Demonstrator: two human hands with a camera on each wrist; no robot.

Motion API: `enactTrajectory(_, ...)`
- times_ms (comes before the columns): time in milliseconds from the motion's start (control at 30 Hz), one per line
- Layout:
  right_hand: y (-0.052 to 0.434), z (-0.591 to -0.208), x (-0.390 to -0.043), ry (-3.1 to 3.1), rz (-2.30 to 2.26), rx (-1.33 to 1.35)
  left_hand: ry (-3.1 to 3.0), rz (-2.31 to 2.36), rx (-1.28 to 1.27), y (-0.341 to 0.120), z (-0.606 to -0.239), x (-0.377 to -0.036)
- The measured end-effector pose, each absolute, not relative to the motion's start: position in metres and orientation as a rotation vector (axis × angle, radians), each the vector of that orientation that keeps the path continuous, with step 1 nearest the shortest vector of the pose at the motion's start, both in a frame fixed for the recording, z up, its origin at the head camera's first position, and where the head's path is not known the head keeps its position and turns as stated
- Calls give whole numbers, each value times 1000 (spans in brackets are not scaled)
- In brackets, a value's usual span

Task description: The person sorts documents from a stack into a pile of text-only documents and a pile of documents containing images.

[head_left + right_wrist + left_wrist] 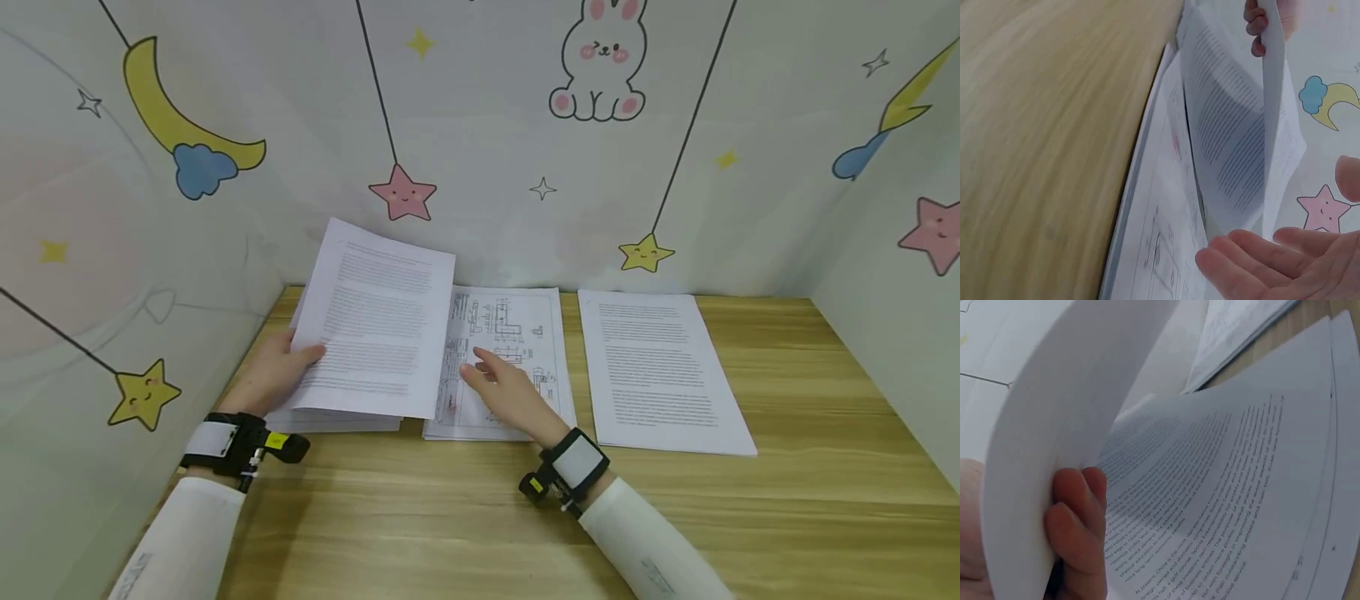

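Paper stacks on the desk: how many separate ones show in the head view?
3. The left stack, its top sheets lifted by the left hand; the middle stack with drawings, under the right hand; the right stack, untouched.

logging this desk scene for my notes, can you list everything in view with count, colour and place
lifted sheets: a few, white with black text, raised off the left pile
left pile: one, white, under the lifted sheets at the desk's left
drawing pile: one, white with line drawings, middle of the desk
text pile: one, white with black text, right of the drawing pile
desk: one, light wood, under all the paper
wall panels: pale, with moon, star and rabbit cartoons, around the desk
left hand: grips the lifted sheets' left edge
right hand: fingers straight, over the drawing pile
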State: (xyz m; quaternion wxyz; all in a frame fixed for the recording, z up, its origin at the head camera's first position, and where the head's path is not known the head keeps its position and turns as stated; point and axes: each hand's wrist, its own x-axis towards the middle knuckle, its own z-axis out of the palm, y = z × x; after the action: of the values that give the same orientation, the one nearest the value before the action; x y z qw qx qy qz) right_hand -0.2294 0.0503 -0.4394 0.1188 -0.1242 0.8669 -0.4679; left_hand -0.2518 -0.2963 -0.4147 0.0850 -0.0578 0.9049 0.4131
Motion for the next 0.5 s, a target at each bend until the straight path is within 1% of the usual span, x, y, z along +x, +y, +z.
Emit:
enactTrajectory(200, 31, -433, -236, 2120, -1755, -187, 2638, 1322, -129, -289, -410, -247)
enactTrajectory(300, 22, -433, -236, 2021, -1850, -141, 2628, 1345, -82, -285, -410, -245)
enactTrajectory(500, 8, -445, -239, 1942, -1966, -59, 2627, 1339, -17, -279, -415, -241)
